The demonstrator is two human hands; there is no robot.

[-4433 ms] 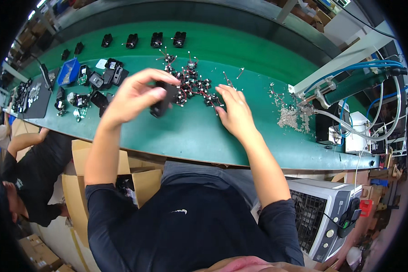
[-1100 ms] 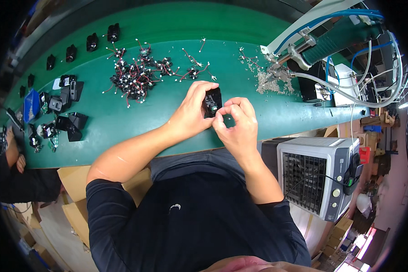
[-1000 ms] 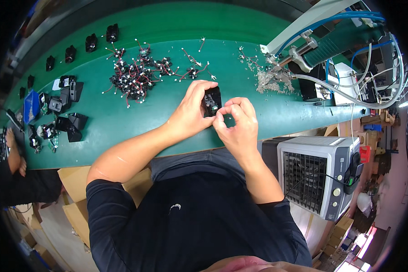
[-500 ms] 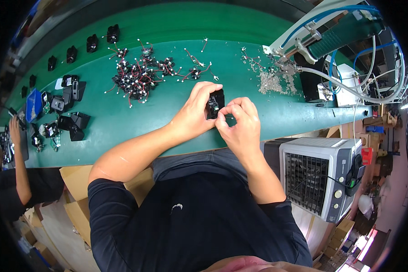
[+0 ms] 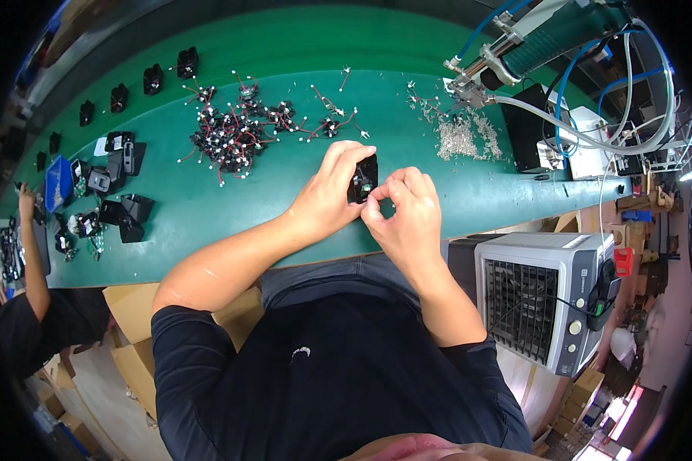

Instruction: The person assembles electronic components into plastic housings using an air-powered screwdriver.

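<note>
My left hand [image 5: 333,183] is wrapped round a black plastic housing [image 5: 364,175], held just above the green bench near its front edge. Small parts, one of them greenish, show inside the housing's open face. My right hand [image 5: 406,201] has thumb and forefinger pinched together at the housing's lower right edge. Whatever sits between those fingertips is too small to make out. Beyond my left hand lies a heap of small black parts with red wires and white connectors [image 5: 233,134]. Loose small metal screws [image 5: 457,140] are spread to the right, past my right hand.
A green-handled air tool [image 5: 550,46] with hoses hangs at the far right. Black housings [image 5: 153,79] stand in a row along the back left. More housings [image 5: 127,215] and a blue bin [image 5: 57,181] are at left, near a co-worker's arm [image 5: 32,253]. An air cooler [image 5: 542,300] stands right.
My hands stay at the housing, with only a slight shift of the fingers and a small tilt of the housing. At far left the co-worker's hand has moved up and away.
</note>
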